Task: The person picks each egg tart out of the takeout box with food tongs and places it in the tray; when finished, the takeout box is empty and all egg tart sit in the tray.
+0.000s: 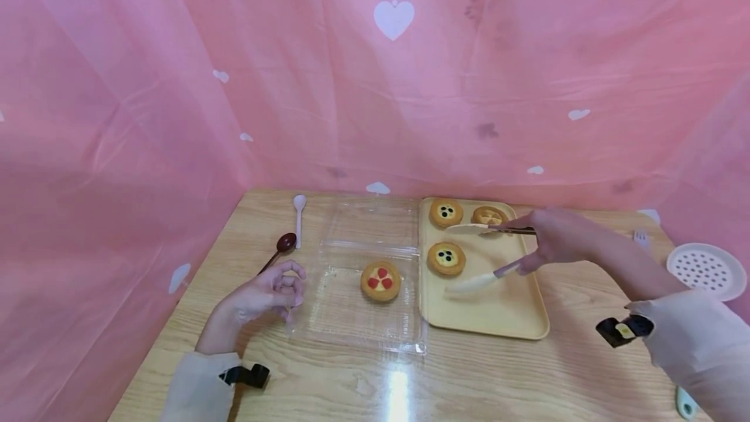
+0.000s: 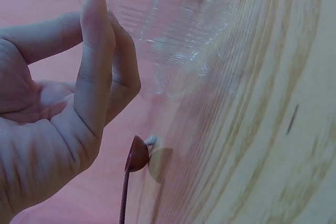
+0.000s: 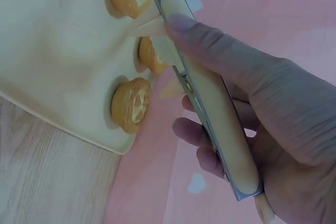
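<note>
My right hand (image 1: 541, 243) grips cream tongs (image 1: 477, 256) by the handle, over the yellow tray (image 1: 492, 321). Their arms stand spread, one on each side of a tart with dark spots (image 1: 446, 258). Two more tarts (image 1: 446, 212) (image 1: 489, 215) sit at the tray's far end. In the right wrist view the tongs (image 3: 210, 98) lie along my fingers above the tray (image 3: 52, 51) and a tart (image 3: 131, 104). A red-topped tart (image 1: 380, 281) lies in an open clear plastic box (image 1: 351, 331). My left hand (image 1: 272, 288) rests at the box's left edge, fingers loosely curled (image 2: 94, 77), holding nothing.
A brown spoon (image 1: 285, 243) and a white spoon (image 1: 299, 204) lie beyond my left hand. A white perforated disc (image 1: 706, 270) and a small white fork (image 1: 641, 238) sit at the right. Pink sheeting (image 1: 375, 83) walls in the wooden table (image 1: 469, 383) on the left, back and right.
</note>
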